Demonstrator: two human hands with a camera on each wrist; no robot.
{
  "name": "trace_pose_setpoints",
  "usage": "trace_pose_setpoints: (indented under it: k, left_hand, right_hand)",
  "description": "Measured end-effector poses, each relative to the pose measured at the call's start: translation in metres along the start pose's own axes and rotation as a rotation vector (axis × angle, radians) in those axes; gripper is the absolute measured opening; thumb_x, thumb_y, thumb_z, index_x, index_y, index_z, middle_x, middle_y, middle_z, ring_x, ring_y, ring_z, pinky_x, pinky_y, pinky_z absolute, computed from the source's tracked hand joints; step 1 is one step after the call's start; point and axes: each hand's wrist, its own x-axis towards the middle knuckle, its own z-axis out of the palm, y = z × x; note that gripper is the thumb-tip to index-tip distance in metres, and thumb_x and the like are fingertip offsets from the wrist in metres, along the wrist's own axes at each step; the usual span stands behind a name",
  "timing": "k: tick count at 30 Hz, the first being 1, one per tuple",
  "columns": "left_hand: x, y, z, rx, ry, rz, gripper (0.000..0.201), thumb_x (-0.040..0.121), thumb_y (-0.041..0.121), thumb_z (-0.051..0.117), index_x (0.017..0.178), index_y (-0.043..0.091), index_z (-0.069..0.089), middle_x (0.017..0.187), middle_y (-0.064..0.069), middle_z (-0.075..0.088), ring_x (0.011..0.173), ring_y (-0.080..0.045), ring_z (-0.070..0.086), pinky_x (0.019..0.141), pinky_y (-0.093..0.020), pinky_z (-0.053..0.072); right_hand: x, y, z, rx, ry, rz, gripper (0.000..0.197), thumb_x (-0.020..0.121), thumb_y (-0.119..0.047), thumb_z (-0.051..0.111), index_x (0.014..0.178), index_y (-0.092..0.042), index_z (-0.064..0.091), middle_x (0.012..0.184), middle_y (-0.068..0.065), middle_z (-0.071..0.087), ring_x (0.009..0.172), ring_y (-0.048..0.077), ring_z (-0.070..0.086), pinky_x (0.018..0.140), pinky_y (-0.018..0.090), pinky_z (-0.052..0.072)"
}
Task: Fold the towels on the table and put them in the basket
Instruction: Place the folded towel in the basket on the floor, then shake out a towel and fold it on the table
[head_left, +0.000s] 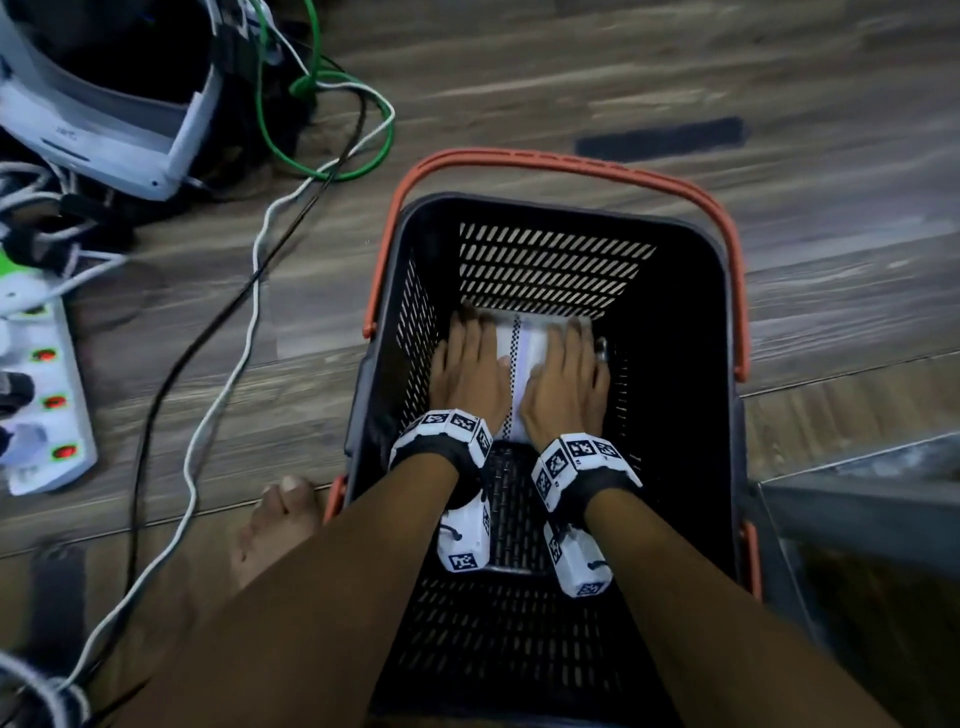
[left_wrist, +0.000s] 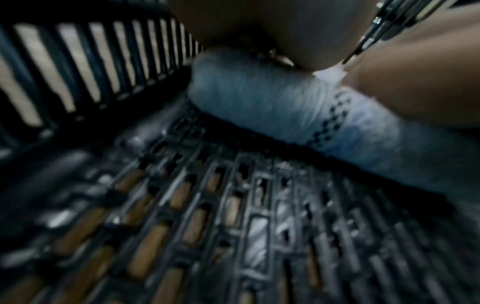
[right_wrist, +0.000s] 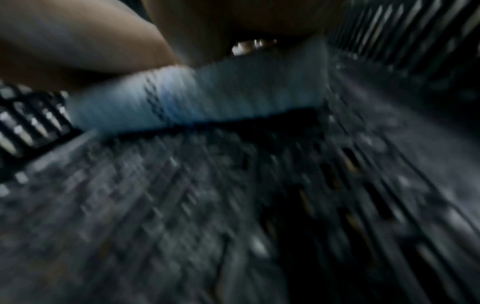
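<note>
towel (head_left: 524, 348) in basket (head_left: 691, 322) | power strip (head_left: 47, 395) left of basket

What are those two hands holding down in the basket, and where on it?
A folded white towel, each hand flat on one side: left hand, right hand. Whether the fingers curl under its edges cannot be told.

White power strip (head_left: 44, 410), cables (head_left: 223, 332), possibly a white appliance (head_left: 104, 104) on floor.

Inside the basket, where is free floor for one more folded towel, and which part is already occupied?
Free: the basket floor nearer the person, behind the wrists. Occupied: the far end, where the folded towel lies under the left hand and right hand.
</note>
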Motion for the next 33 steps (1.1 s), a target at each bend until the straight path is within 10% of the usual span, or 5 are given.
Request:
trace_pose_setpoints:
  k: [8, 13, 16, 19, 33]
  left_hand:
    - [0.001, -0.003, 0.014, 0.118, 0.054, 0.048, 0.057, 0.099, 0.032, 0.015, 0.149, 0.007, 0.004, 0.158, -0.010, 0.003, 0.146, -0.026, -0.002, 0.119, -0.039, 0.005]
    - [-0.006, 0.008, -0.025, 0.205, -0.229, -0.007, 0.060, 0.098, 0.031, 0.027, 0.149, 0.009, 0.003, 0.158, -0.011, -0.007, 0.145, -0.028, -0.010, 0.117, -0.045, 0.007]
    - [-0.029, 0.026, -0.075, 0.228, -0.356, -0.034, 0.046, 0.096, 0.032, 0.034, 0.135, 0.007, 0.039, 0.150, -0.019, 0.024, 0.140, -0.033, 0.021, 0.107, -0.047, 0.027]
    - [-0.070, 0.038, -0.124, 0.228, -0.314, 0.054, 0.036, 0.097, 0.034, 0.034, 0.109, 0.008, 0.056, 0.116, -0.015, 0.057, 0.103, -0.032, 0.056, 0.078, -0.038, 0.041]
    - [-0.274, 0.185, -0.417, 0.219, 0.208, 0.304, 0.036, 0.089, 0.039, 0.043, 0.109, 0.014, 0.061, 0.118, -0.013, 0.062, 0.106, -0.033, 0.060, 0.080, -0.037, 0.047]
  right_hand:
    - [-0.002, 0.009, 0.017, -0.074, 0.043, -0.025, 0.059, 0.094, -0.028, 0.019, 0.149, -0.009, 0.009, 0.158, 0.009, 0.006, 0.147, 0.022, 0.001, 0.119, 0.044, 0.008]
    - [-0.008, 0.004, -0.030, -0.004, -0.261, 0.019, 0.057, 0.093, -0.026, 0.034, 0.146, -0.010, 0.021, 0.158, 0.010, 0.010, 0.146, 0.024, 0.006, 0.118, 0.045, 0.012]
    - [-0.013, -0.005, -0.074, -0.021, -0.494, 0.054, 0.034, 0.090, -0.031, 0.041, 0.111, -0.007, 0.054, 0.123, 0.016, 0.052, 0.117, 0.030, 0.048, 0.097, 0.040, 0.038]
    - [-0.033, -0.011, -0.124, 0.051, -0.646, 0.047, 0.036, 0.092, -0.033, 0.044, 0.065, -0.009, 0.045, 0.068, 0.009, 0.047, 0.068, 0.024, 0.049, 0.058, 0.026, 0.035]
    - [-0.210, -0.004, -0.477, 0.118, -0.012, 0.021, 0.029, 0.089, -0.026, 0.054, 0.090, 0.001, 0.065, 0.100, 0.021, 0.069, 0.094, 0.032, 0.063, 0.075, 0.032, 0.047]
